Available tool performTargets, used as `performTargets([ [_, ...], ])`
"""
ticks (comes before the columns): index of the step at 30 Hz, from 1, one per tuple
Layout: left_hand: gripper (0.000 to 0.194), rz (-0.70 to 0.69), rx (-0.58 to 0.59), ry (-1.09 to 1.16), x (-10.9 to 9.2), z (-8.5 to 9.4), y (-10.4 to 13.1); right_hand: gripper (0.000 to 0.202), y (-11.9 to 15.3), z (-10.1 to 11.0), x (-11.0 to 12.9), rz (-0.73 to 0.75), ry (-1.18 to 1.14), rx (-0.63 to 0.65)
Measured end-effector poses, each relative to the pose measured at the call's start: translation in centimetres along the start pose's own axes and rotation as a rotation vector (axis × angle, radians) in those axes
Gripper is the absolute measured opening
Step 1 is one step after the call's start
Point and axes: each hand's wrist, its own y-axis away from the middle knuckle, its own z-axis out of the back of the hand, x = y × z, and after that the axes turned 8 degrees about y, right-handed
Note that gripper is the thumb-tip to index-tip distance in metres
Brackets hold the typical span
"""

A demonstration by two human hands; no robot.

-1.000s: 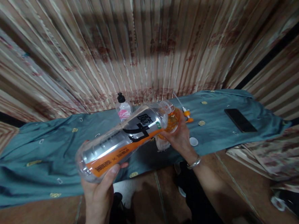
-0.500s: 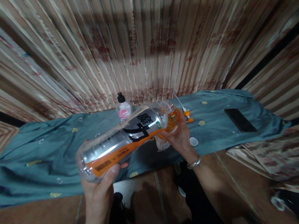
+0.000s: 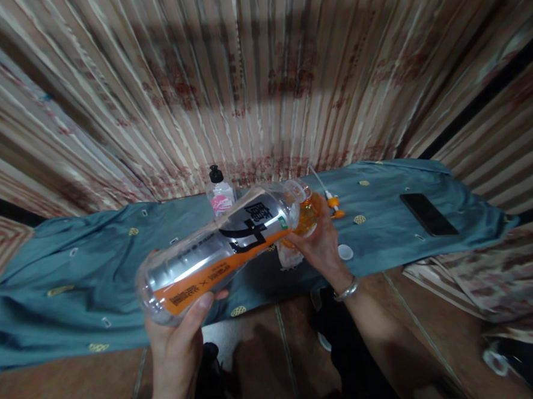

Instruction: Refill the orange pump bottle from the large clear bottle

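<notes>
My left hand point(image 3: 179, 325) is closed around the base of a large clear plastic bottle point(image 3: 224, 250) with a silver and orange label. The bottle lies tilted, its neck to the right at the mouth of a smaller container. That second one is a clear orange bottle point(image 3: 307, 215), gripped by my right hand point(image 3: 321, 244), whose fingers partly hide it. Just right of it an orange pump top point(image 3: 334, 204) with a thin clear tube lies on the cloth. A white round cap point(image 3: 345, 252) rests near my right wrist.
A clear bottle with a black top and pink label point(image 3: 222, 196) stands at the back. A black phone point(image 3: 429, 215) lies on the right of the teal cloth point(image 3: 94, 264). Behind hangs a striped curtain point(image 3: 259, 73). Below the big bottle's neck sits a clear object point(image 3: 290, 256), partly hidden.
</notes>
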Motion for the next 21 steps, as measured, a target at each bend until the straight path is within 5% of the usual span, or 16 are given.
performTargets([
  [21, 0.102, -0.003, -0.006, 0.019, 0.12, -0.07, -0.02, 0.127, 0.05, -0.25, -0.49, 0.049, 0.028, -0.03],
])
